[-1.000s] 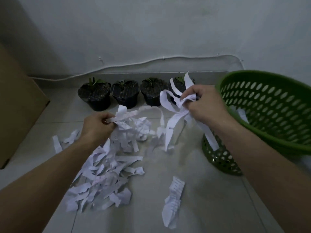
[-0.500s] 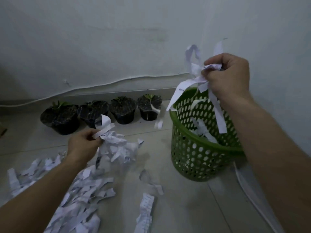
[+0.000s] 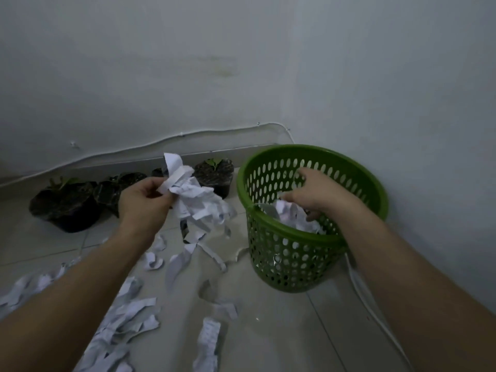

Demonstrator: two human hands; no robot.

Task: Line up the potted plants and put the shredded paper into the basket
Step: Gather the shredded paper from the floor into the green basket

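Down on the tiled floor (image 3: 268, 331) by the wall, the green basket (image 3: 292, 264) stands upright with a heap of shredded paper (image 3: 292, 218) already in it. The person's right hand (image 3: 319, 196) is reaching over the rim and down inside, fingers (image 3: 302, 174) spread loose and hanging just above that heap. Can't honestly tell if any strip is touching them, but nothing looks gripped.

The left hand (image 3: 146, 202) is up in the air just left of the basket, fingers closed on a clump of strips (image 3: 193, 200), with long ends dangling down toward the floor.

More loose strips (image 3: 126, 318) are scattered across the tiles at lower left, plus one crinkled piece (image 3: 208, 342) lying on its own near the bottom middle.

The potted plants (image 3: 67, 205) sit in a row along the base of the wall behind the left hand, dark pots with small green leaves; the rightmost pot (image 3: 214, 175) is just beside the basket. A thin white cable (image 3: 375, 304) runs along the floor on the right.
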